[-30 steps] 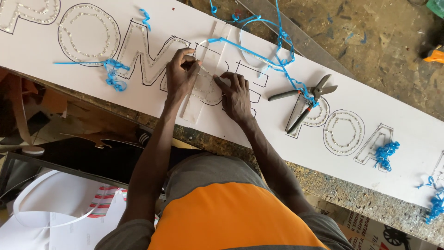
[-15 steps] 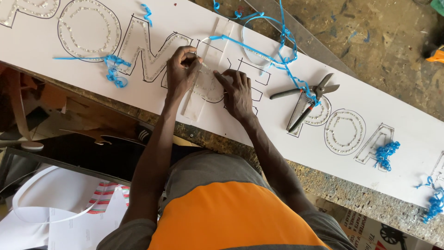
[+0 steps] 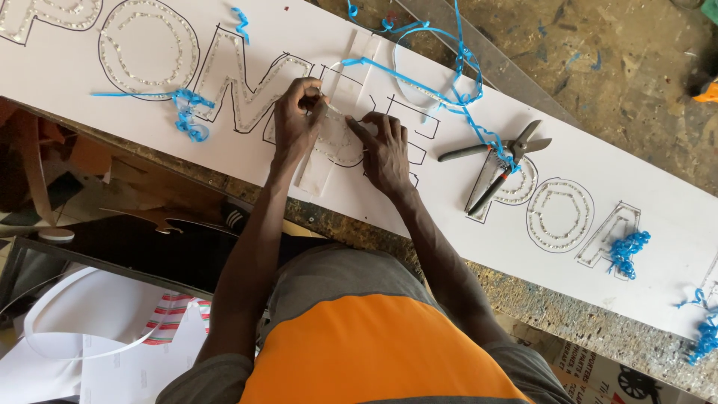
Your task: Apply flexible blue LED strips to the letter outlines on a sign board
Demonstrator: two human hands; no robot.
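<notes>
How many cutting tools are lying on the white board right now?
1. The snips lie on the white board, past the right hand, with blue strip trailing onto them. Others could be hidden under the arms or out of frame.

Single head-mounted camera looks steeply down from close above the person's torso onto the counter [image 3: 523, 295] and the white sign panel [image 3: 598, 161].

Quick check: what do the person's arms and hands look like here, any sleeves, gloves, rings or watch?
Both arms are bare from the short sleeves down. The left hand and right hand wear no gloves; no ring, watch or wristband shows on either. The shirt is orange on the back with grey shoulders and grey short sleeves. No markings or tape visible on the arms.
</notes>
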